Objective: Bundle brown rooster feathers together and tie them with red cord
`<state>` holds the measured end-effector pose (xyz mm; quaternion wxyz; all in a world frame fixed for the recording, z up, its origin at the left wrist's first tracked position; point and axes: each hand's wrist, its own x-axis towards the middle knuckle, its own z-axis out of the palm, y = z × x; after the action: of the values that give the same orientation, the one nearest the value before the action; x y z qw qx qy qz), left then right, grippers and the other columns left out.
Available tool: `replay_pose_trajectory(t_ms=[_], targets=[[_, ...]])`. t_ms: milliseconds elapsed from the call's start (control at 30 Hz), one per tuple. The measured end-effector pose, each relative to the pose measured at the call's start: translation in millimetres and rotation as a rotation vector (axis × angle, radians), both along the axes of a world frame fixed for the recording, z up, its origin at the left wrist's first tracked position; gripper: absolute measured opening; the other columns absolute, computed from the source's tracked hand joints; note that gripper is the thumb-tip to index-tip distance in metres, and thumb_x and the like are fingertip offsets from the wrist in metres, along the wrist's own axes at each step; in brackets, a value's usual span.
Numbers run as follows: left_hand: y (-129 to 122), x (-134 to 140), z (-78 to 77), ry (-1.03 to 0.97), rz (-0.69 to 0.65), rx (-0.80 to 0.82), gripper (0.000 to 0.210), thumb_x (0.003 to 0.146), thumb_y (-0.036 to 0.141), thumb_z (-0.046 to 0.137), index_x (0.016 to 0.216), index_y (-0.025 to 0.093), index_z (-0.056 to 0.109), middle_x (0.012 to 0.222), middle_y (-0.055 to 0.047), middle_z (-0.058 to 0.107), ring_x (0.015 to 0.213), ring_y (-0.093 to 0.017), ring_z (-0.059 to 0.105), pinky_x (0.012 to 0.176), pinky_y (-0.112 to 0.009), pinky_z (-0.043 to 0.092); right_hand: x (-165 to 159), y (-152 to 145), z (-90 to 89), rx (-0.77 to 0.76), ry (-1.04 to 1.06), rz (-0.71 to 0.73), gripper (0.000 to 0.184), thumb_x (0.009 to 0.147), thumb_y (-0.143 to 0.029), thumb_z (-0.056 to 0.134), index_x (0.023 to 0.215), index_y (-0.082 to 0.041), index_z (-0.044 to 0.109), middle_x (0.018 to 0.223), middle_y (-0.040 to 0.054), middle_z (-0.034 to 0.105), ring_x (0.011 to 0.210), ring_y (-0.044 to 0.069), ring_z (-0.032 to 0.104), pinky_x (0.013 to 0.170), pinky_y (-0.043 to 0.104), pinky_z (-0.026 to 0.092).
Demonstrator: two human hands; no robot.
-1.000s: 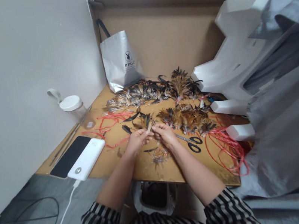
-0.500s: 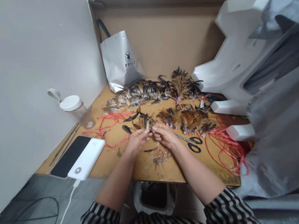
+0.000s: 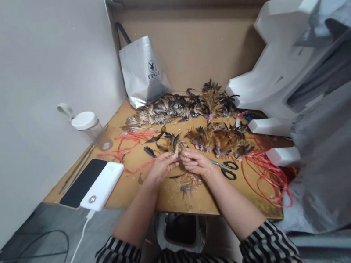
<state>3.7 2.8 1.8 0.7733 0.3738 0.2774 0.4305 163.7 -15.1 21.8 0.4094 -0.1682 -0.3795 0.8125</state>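
Observation:
Near the middle of the wooden table (image 3: 152, 193), my left hand (image 3: 164, 167) pinches the base of some feathers (image 3: 174, 142), brown and dark, that point away from me. My right hand (image 3: 197, 162) is close beside it, fingers curled and thumb pressed in at the same feather ends. What exactly lies between the right fingertips is too small to make out. Scissors (image 3: 227, 167) with black handles lie just right of my right hand. Under my hands are feather scraps (image 3: 188, 182) and bits of red string.
Brown feather bunches (image 3: 220, 140) lie at the right, with a longer feather pile (image 3: 168, 109) behind. Red plastic string (image 3: 269, 174) is heaped at the right edge. A silver bag (image 3: 142, 72), a lidded jar (image 3: 90, 127), a phone (image 3: 83, 181) and a power bank (image 3: 102, 186) stand or lie leftward.
My right hand has shifted slightly right and turned, its fingers more curled. The left hand stays at the feather base, nearly still.

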Motion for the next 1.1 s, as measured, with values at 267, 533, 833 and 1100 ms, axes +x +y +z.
replay_pose_trajectory(t_ms=[267, 533, 833, 1100], targets=[[-0.4, -0.4, -3.2, -0.051, -0.072, -0.01, 0.016, 0.066, 0.021, 0.067, 0.078, 0.011, 0.064, 0.078, -0.006, 0.065, 0.074, -0.012, 0.059, 0.072, -0.025, 0.044, 3.2, -0.9, 0.3, 0.004, 0.04, 0.08, 0.026, 0.077, -0.024, 0.052, 0.064, -0.016, 0.032, 0.055, -0.0093, 0.031, 0.032, -0.003, 0.011, 0.031, 0.009, 0.011], [-0.7, 1.0, 0.0, -0.037, -0.035, -0.003, 0.015, 0.063, 0.02, 0.069, 0.073, 0.009, 0.064, 0.068, -0.005, 0.064, 0.064, -0.008, 0.058, 0.062, -0.018, 0.043, 3.9, 2.4, -2.4, -0.035, 0.022, 0.097, 0.024, 0.08, -0.026, 0.048, 0.065, -0.017, 0.031, 0.05, -0.0106, 0.025, 0.031, -0.001, 0.008, 0.03, 0.009, 0.01], [0.9, -1.7, 6.1, -0.15, 0.039, -0.039, 0.011, 0.065, 0.014, 0.067, 0.074, 0.008, 0.065, 0.072, -0.005, 0.064, 0.061, -0.005, 0.056, 0.058, -0.014, 0.043, 4.9, 2.2, 0.7, -0.016, -0.036, 0.065, 0.024, 0.077, -0.025, 0.053, 0.065, -0.017, 0.033, 0.05, -0.0104, 0.031, 0.031, -0.002, 0.011, 0.03, 0.011, 0.009], [3.4, -0.6, 3.3, -0.118, 0.101, -0.02, 0.013, 0.064, 0.017, 0.068, 0.073, 0.009, 0.064, 0.065, -0.003, 0.062, 0.059, -0.005, 0.055, 0.056, -0.014, 0.043, -13.8, 6.1, -7.0, 0.044, -0.283, -0.437, 0.022, 0.063, -0.028, 0.068, 0.067, -0.015, 0.051, 0.05, -0.0056, 0.047, 0.035, 0.001, 0.029, 0.034, 0.014, 0.013]])
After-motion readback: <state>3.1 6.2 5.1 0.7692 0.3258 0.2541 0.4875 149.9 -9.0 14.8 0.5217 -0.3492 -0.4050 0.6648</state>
